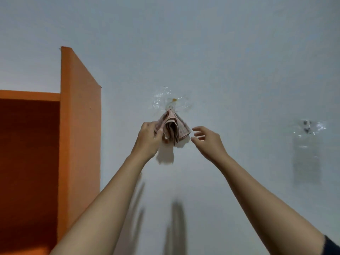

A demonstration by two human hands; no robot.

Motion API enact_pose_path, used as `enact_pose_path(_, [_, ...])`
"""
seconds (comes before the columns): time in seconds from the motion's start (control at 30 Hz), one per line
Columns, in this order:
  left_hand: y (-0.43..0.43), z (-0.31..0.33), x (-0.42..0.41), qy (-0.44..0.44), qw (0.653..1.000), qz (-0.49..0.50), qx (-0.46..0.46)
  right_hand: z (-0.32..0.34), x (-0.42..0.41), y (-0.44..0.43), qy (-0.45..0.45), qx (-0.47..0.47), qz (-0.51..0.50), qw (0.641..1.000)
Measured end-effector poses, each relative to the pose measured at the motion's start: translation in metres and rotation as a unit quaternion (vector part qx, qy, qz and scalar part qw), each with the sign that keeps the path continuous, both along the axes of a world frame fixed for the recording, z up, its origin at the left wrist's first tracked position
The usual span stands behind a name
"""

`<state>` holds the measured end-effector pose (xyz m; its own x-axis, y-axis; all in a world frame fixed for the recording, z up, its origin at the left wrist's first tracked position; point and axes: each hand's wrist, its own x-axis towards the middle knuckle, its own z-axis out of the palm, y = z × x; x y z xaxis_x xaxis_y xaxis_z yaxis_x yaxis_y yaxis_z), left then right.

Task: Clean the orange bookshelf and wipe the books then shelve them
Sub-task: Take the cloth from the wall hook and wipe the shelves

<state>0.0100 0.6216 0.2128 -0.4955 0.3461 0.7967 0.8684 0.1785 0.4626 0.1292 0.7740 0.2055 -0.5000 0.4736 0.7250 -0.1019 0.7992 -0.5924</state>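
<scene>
Two hands reach up at frame centre: the left hand (149, 138) pinches the hanging cloth (173, 128); the right hand (207, 142), fingers loosely spread, hovers just beside it.

Bare white wall (220, 52) free from 12 to 3 o'clock, side panel of the orange bookshelf (81, 126) jutting out at 9 o'clock, cloth (173, 128) hanging under clear tape (165, 100) at centre, left grip (149, 138) pinching its 9 o'clock edge, small open gap between cloth and right grip (207, 140) at 3 o'clock
</scene>
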Motion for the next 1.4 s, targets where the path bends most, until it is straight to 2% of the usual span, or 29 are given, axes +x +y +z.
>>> enact_pose_path(0.2, [0.048, 0.028, -0.06, 0.053, 0.998, 0.029, 0.028, 0.037, -0.072, 0.041, 0.056, 0.047, 0.016, 0.997])
enact_pose_path(0.5, [0.086, 0.039, -0.116, 0.163, 0.984, 0.053, 0.038, 0.048, -0.149, 0.079, 0.112, 0.072, 0.023, 0.991])
enact_pose_path(0.7, [0.091, 0.043, -0.116, 0.17, 0.984, -0.011, 0.058, 0.052, -0.156, 0.088, 0.129, 0.1, 0.072, 0.984])
enact_pose_path(0.93, [0.073, 0.067, -0.097, 0.193, 0.976, 0.042, 0.092, 0.089, -0.123, 0.082, 0.179, 0.109, 0.067, 0.976])
enact_pose_path(1.07, [0.058, 0.067, -0.064, 0.161, 0.982, 0.037, 0.089, 0.094, -0.095, 0.072, 0.192, 0.097, 0.111, 0.97])
enact_pose_path(1.17, [0.044, 0.043, -0.026, 0.091, 0.994, -0.034, 0.047, 0.073, -0.078, 0.066, 0.179, 0.08, 0.155, 0.968])
enact_pose_path(1.3, [0.03, -0.016, 0.023, -0.011, 0.993, -0.113, -0.014, 0.022, -0.057, 0.056, 0.11, 0.087, 0.233, 0.962])
enact_pose_path(1.4, [0.02, -0.065, 0.053, -0.069, 0.989, -0.124, -0.037, -0.017, -0.042, 0.046, 0.052, 0.038, 0.301, 0.951])
